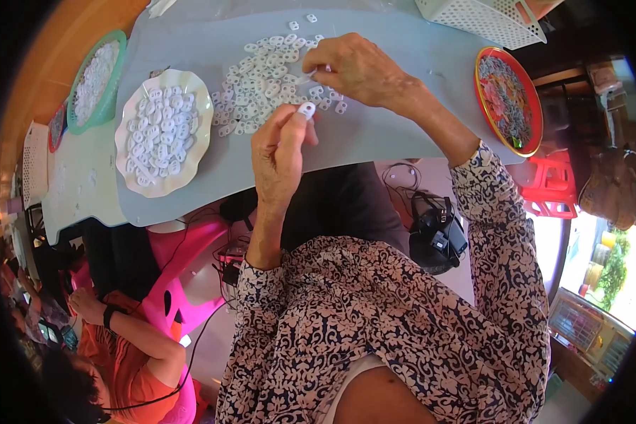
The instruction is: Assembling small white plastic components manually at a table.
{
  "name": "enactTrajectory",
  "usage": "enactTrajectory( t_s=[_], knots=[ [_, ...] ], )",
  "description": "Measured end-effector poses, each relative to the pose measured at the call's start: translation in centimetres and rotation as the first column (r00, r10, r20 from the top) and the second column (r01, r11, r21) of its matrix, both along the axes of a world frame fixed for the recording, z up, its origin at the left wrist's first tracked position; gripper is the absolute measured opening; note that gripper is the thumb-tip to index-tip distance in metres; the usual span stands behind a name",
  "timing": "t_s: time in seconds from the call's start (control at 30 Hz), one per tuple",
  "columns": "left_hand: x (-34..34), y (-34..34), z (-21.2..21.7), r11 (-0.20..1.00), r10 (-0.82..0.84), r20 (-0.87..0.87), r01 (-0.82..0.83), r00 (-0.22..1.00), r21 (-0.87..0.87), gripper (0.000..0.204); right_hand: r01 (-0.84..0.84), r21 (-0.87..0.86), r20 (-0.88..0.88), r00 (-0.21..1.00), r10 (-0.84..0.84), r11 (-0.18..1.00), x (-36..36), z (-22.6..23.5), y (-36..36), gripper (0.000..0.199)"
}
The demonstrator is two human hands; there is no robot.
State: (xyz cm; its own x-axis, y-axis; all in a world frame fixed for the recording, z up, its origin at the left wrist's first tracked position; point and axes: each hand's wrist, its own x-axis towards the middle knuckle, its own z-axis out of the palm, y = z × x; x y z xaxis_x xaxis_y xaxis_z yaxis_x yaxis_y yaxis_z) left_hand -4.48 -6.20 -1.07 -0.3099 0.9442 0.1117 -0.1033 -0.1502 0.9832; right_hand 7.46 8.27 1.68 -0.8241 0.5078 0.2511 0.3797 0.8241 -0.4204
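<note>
My left hand pinches a small white plastic ring piece between thumb and fingertips, just above the grey table. My right hand rests over the right edge of a loose pile of small white plastic pieces and pinches a small white piece at its fingertips. To the left of the pile stands a white scalloped plate filled with more of the white pieces. Both forearms come up in flower-patterned sleeves.
A green basket of white pieces sits at the far left. A red-rimmed patterned tray lies at the right edge, a white perforated basket at the top. Another person in orange sits lower left beside a pink stool; a red stool stands right.
</note>
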Motion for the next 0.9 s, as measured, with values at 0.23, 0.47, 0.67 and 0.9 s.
enactTrajectory(
  t_s=[0.23, 0.47, 0.67, 0.9],
  knots=[
    [-0.2, 0.0, -0.3, 0.978, -0.021, 0.363, -0.056, 0.932, 0.200, 0.021, -0.002, -0.201, -0.015, 1.000, -0.001, 0.980, 0.4, 1.6, -1.6, 0.015],
    [-1.7, 0.8, -0.9, 0.944, -0.142, 0.537, -0.049, 0.831, 0.326, 0.026, -0.114, -0.335, -0.072, 0.993, 0.095, 0.935, -1.0, 0.5, -3.4, 0.008],
    [-2.2, 0.5, -0.3, 0.946, -0.151, 0.708, -0.107, 0.690, 0.306, 0.026, -0.047, -0.166, -0.078, 0.996, 0.035, 0.985, -0.5, 0.7, -3.4, 0.014],
    [-2.4, -1.1, 0.0, 0.956, -0.055, 0.486, -0.094, 0.872, 0.279, 0.026, -0.125, -0.127, -0.101, 0.989, 0.112, 0.984, -0.7, -0.7, -4.1, 0.012]
  ],
)
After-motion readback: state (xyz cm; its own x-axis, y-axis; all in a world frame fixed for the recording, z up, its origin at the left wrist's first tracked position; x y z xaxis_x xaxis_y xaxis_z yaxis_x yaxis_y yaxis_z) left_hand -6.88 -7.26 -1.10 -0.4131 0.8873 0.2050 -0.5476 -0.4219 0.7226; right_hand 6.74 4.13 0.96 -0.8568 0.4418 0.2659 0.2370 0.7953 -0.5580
